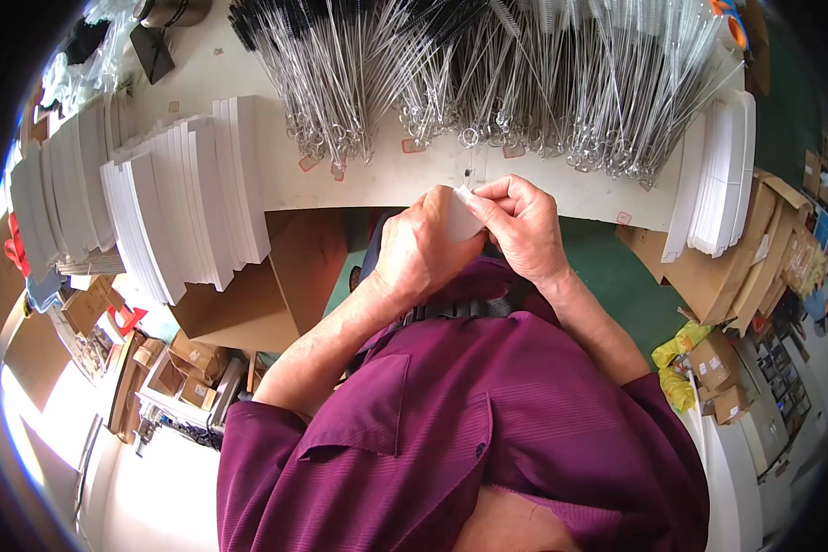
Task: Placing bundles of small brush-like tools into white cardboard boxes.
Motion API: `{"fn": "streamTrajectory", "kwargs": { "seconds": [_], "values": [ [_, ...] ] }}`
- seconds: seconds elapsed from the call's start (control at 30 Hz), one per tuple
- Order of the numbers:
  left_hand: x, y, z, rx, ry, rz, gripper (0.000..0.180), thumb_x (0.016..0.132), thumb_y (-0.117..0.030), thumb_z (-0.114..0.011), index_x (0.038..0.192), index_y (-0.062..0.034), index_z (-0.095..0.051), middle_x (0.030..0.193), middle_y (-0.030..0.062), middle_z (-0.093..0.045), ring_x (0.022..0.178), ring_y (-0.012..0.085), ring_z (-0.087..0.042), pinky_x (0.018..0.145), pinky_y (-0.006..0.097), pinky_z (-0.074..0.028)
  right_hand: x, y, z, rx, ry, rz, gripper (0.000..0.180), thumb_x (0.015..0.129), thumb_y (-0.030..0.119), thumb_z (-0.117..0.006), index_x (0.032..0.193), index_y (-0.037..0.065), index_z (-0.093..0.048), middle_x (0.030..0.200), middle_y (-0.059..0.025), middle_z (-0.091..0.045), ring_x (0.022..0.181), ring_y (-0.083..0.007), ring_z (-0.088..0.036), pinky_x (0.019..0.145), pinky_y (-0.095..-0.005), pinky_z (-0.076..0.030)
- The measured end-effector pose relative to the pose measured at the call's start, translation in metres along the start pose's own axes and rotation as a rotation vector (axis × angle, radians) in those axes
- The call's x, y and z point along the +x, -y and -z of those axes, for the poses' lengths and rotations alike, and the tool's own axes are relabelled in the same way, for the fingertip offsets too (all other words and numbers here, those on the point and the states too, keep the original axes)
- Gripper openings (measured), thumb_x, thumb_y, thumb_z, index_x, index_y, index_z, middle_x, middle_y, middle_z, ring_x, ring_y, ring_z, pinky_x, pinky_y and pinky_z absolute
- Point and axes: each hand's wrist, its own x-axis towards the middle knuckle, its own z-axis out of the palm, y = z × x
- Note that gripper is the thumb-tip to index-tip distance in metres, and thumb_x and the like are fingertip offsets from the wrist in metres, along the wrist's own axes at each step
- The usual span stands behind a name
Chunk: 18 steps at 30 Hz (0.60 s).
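Just in front of the table's near edge, my left hand (423, 241) is closed round a white piece of card or small carton (463, 219), its end facing up. My right hand (524, 224) pinches the upper edge of the same white piece between thumb and fingers. Most of the piece is hidden behind the hands, so its full shape cannot be told. Past the fingertips, a thin wire loop (469, 138) lies on the table among many wire-handled brushes (469, 87), their ringed ends pointing toward me.
Flat white cartons (170, 207) stand in stacks at the left, with another stack (716, 175) at the right. Below the white table (239, 64) are an open cardboard box (239, 294) and folded cardboard (736, 262). Orange-handled scissors (734, 28) lie at the far right.
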Motion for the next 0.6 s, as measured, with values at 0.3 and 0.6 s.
{"fn": "streamTrajectory", "kwargs": {
  "seconds": [0.3,0.6],
  "values": [
    [0.000,0.005,0.002,-0.021,-0.031,-0.065,0.045,0.074,-0.024,-0.085,0.102,0.0006,-0.059,0.084,0.0216,-0.070,0.074,0.0395,-0.071,0.064,0.045,-0.059,0.003,0.003,0.007,0.168,0.031,-0.131,0.015,0.096,0.012,-0.073,0.091,0.000,-0.067,0.069,-0.0007,-0.067,0.056,-0.0012,-0.054,0.049,-0.0205,-0.042],
    [0.001,0.003,0.001,-0.039,-0.054,-0.096,0.048,0.075,-0.024,-0.086,0.106,0.0016,-0.058,0.086,0.0233,-0.070,0.075,0.0398,-0.072,0.063,0.045,-0.060,-0.004,0.001,-0.004,-0.174,-0.092,0.209,0.014,0.097,0.011,-0.071,0.090,-0.001,-0.069,0.072,-0.0049,-0.071,0.066,-0.0052,-0.062,0.058,-0.0258,-0.050]
  ]
}}
